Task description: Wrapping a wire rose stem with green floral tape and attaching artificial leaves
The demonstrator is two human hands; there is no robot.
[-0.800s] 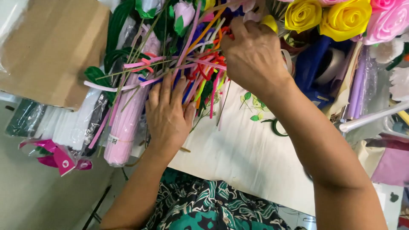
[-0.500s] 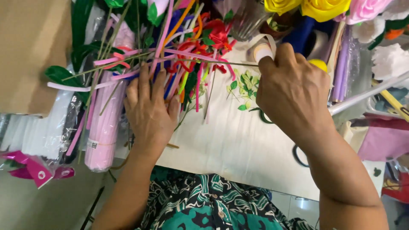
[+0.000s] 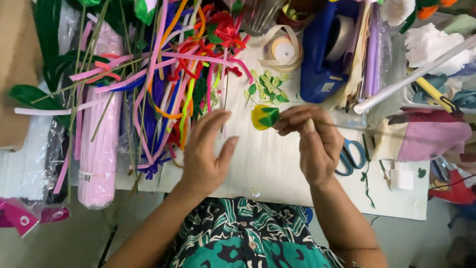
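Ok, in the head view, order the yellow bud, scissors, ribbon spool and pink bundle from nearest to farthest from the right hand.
1. Yellow bud: held at the right hand's fingertips.
2. Scissors: just right of it.
3. Ribbon spool: up the table.
4. Pink bundle: far left.

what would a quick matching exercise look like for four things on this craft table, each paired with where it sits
Things:
1. yellow bud with green leaf
2. scissors
3. pink bundle of sticks
4. ribbon spool

Places:
A. far left, lying lengthwise in clear wrap
B. at the right hand's fingertips
C. on the white table just right of the right hand
D. at the far side, beside the blue dispenser

Pairs: 1-B, 2-C, 3-A, 4-D
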